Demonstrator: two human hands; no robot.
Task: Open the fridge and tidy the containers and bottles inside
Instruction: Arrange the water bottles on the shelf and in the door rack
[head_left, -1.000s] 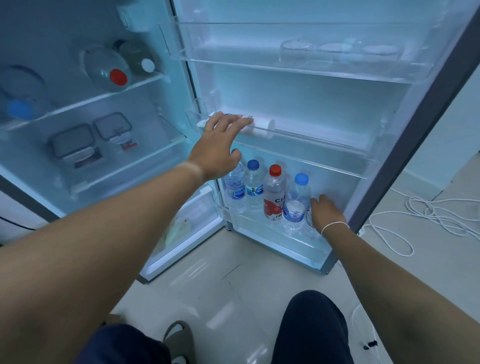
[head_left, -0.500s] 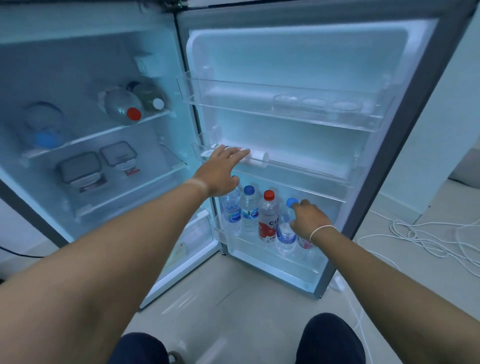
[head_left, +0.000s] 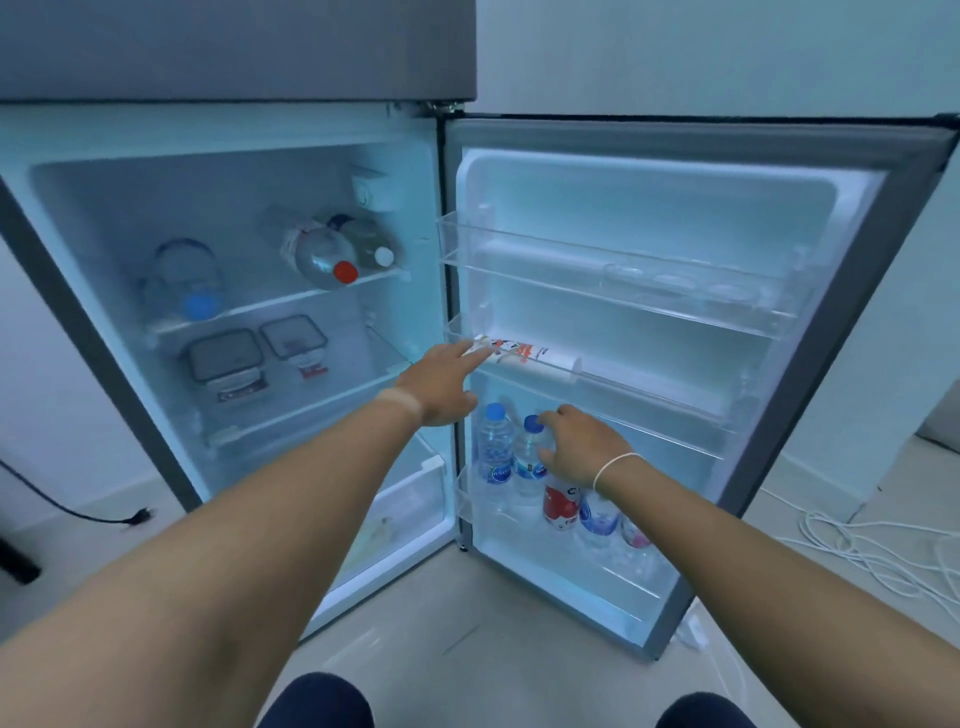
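The fridge door stands open. A white tube lies in the middle door shelf; my left hand reaches flat to its left end, fingertips touching. Several water bottles stand in the bottom door shelf: a light-blue-capped one, a dark-blue-capped one, a red-labelled one and a blue-labelled one. My right hand curls over the tops of the red-labelled and blue-labelled bottles, hiding their caps, its fingertips beside the dark-blue cap.
Inside, a red-capped bottle and a white-capped bottle lie on the upper shelf beside a blue-lidded jar. Two lidded containers sit on the shelf below. White cables lie on the floor at right, a black cable at left.
My view has risen and drawn back, showing the whole fridge. My right hand slid left along the bottle tops, from the far right bottles onto the red-labelled one. My left hand stays at the tube.
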